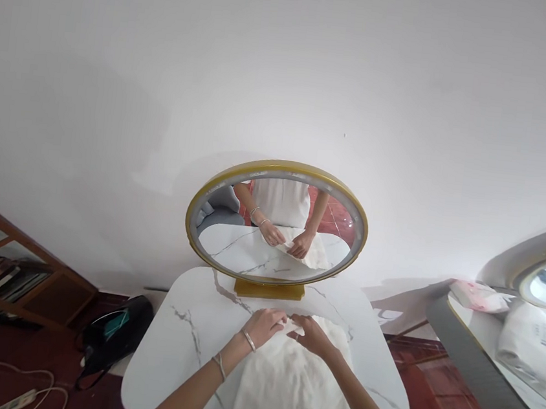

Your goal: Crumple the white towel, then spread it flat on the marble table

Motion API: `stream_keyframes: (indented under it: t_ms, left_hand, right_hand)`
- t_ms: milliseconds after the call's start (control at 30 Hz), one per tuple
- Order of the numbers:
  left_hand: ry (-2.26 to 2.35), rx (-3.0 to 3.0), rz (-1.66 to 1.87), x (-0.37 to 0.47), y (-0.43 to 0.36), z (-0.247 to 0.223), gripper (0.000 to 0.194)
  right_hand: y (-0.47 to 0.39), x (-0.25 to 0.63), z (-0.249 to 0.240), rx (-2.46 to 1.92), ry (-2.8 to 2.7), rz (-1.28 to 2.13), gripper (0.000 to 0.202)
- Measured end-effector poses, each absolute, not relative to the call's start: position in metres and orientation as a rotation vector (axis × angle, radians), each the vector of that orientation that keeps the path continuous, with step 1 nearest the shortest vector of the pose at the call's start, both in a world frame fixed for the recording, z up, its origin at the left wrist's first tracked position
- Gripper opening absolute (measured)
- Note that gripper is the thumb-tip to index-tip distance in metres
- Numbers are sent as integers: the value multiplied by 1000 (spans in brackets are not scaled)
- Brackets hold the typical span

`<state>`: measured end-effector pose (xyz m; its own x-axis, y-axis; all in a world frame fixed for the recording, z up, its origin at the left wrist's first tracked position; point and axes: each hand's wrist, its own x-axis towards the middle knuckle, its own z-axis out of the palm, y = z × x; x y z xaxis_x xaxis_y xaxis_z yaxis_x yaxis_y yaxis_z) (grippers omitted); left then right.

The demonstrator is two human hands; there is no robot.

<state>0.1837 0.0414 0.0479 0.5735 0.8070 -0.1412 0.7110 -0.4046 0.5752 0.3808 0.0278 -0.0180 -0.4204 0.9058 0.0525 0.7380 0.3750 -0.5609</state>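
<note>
A crumpled white cloth [295, 389] lies over the marble-patterned white table [170, 350] and runs down past the near edge of the view. At the cloth's far edge, my left hand [264, 327] has its fingers closed on the fabric; two bracelets circle that wrist. Close by on the right, my right hand [312, 337] pinches the same edge with bent fingers, and a ring shows on one of them. A small gap separates the two sets of fingertips. What exact kind of cloth it is, I cannot tell.
An oval gold-framed mirror [284, 166] stands at the table's back against the wall, reflecting both hands and the cloth. A black bag [118, 331] sits on the floor at left, near a wooden bookcase [55, 299]. A second table [474, 375] at right bears a tissue pack [480, 296] and white fabric [536, 343].
</note>
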Motion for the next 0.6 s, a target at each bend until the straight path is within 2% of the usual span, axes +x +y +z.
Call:
stream_keyframes:
  t_ms: [100, 267, 600]
  left_hand:
    - [1202, 2223, 261, 173, 43, 58, 26]
    - [1170, 2243, 363, 161, 45, 69, 17]
    - [1090, 2341, 375, 152, 35, 80, 22]
  right_hand:
    - [20, 394, -7, -1436, -2195, 709, 31]
    - [5, 417, 10, -1411, -2236, 709, 21]
    - [-18, 456, 9, -1519, -2200, 872, 35]
